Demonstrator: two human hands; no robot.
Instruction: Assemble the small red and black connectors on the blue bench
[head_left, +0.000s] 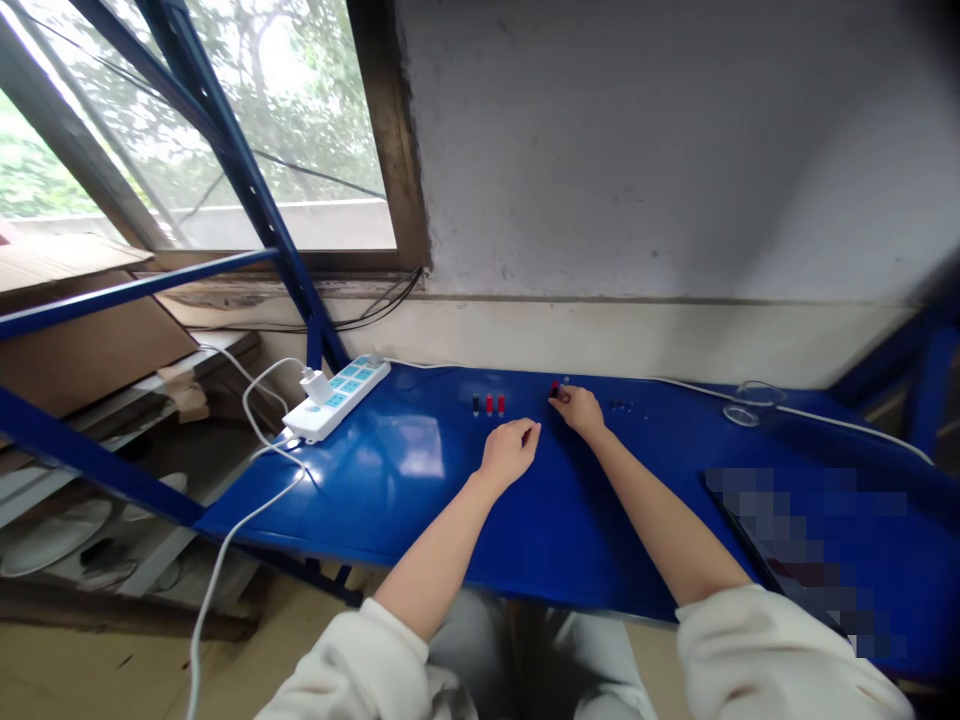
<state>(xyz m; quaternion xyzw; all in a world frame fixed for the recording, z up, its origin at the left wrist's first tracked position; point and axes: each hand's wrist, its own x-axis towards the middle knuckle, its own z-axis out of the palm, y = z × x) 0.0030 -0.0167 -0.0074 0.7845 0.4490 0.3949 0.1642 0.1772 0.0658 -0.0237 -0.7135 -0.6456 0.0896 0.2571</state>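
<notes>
Three small upright cylinders stand in a row on the blue table (pixel 360 510): a black cylinder (pixel 475 405), a red cylinder (pixel 489 404) and another red cylinder (pixel 501 404). They have pale lower ends. To their right, my right hand (pixel 581 410) is closed, its fingertips on a small red and dark cylinder (pixel 555 387) partly hidden by the fingers. A tiny clear piece (pixel 566 380) shows just behind that hand. My left hand (pixel 511 452) hovers in front of the row with fingers curled together; anything between them is too small to make out.
Tiny dark parts (pixel 621 405) lie right of my right hand. A white power strip (pixel 337 400) with a plugged-in cable occupies the left end. A clear round lid-like piece (pixel 741 415) and a white cable (pixel 847 425) lie right. A dark, partly pixelated flat object (pixel 750 540) sits front right.
</notes>
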